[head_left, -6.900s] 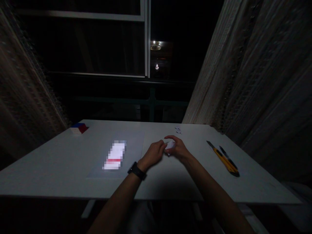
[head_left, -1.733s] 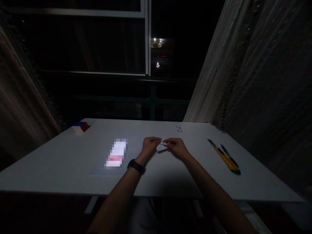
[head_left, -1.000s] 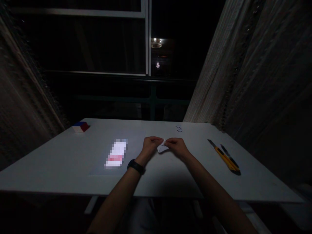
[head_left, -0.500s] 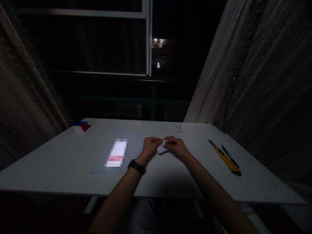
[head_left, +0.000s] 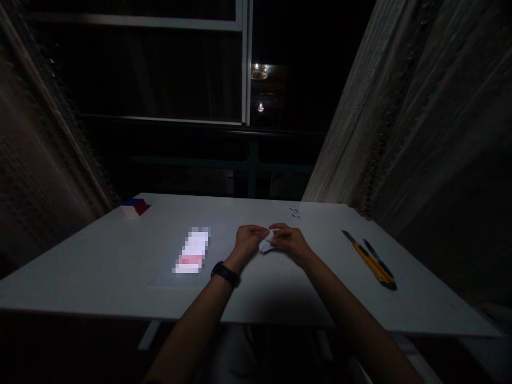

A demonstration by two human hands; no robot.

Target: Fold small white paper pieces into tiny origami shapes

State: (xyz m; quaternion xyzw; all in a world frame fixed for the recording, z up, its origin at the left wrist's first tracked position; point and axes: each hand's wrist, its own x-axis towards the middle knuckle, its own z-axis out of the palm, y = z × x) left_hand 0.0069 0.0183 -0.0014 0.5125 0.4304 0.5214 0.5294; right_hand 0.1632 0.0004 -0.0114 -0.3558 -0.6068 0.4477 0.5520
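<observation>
Left hand (head_left: 248,239), fingers pinched together on the folded white paper (head_left: 264,245) at mid-desk (head_left: 120,266); right hand (head_left: 292,242), fingers likewise closed on its right side: light, even pressure should keep folds true. One corner points toward the wearer; in this dimness the long axis is uncertain.

Head camera: worn on my head, sole view, facing forward and down.
Forearms (head_left: 194,330): nearest the lens, running up from the bottom edge.
Left hand (head_left: 247,240) and right hand (head_left: 293,245): near centre, at middle range.
Table (head_left: 100,266): seen from above, looking across from its near edge.
Window (head_left: 160,72): farther off, facing the lens across the table.
</observation>
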